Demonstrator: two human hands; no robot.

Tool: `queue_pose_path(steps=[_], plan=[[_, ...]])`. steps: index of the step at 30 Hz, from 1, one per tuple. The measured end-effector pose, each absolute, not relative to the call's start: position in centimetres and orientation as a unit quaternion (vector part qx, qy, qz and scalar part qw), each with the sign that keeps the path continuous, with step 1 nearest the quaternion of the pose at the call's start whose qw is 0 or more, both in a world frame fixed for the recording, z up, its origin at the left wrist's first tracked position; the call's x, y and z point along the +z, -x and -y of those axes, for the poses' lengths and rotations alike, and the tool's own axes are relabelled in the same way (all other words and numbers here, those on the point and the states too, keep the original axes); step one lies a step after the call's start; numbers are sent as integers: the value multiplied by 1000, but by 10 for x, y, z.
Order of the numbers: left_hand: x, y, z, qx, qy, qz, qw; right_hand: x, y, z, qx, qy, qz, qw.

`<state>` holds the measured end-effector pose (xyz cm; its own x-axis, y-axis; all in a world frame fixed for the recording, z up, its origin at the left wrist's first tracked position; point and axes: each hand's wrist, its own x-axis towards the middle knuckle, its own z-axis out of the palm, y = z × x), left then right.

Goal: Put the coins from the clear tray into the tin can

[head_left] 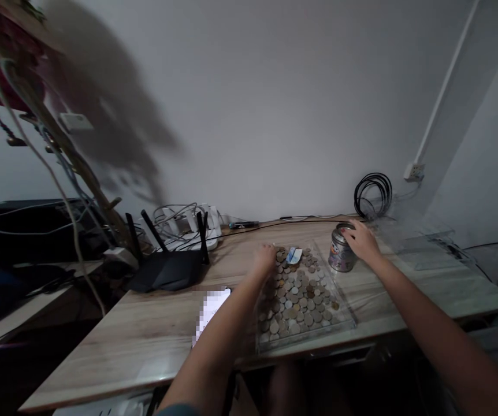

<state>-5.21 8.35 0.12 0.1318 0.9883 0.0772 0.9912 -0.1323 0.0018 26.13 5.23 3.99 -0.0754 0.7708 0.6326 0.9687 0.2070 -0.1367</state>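
Observation:
A shallow clear plastic tray [348,315] full of coins [305,300] lies on the desk in front of me. On the coins near its far side rests a small folded blue-and-white piece of paper [294,256]. My left hand [266,257] is at the far left corner of the tray, its fingers curled in; anything between them is hidden. To the right of the tray stands a printed metal tin [341,254], upright. My right hand [360,239] is closed on its upper rim from the right, fingers over the top.
Left of the tray lies a lit phone [214,306], partly behind my left forearm. Farther left stand a black router [166,270] and white devices with cables [188,225]. A clear plastic case [426,234] and coiled black cable [372,195] sit at the right.

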Motion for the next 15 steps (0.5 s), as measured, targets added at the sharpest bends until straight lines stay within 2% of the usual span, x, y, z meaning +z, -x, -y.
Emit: queue_pose_path(steps=[7,10,13,15], plan=[[-7,54,-93,-31,745,665,47,53,-264,-51,-177,601,704,336],[2,48,-88,-42,746,663,48,56,-249,-40,-177,548,719,389],[15,36,-74,-87,745,661,20,46,-217,-30,-90,472,758,441],[21,29,-60,-198,760,611,-100,34,-193,-27,15,443,775,451]])
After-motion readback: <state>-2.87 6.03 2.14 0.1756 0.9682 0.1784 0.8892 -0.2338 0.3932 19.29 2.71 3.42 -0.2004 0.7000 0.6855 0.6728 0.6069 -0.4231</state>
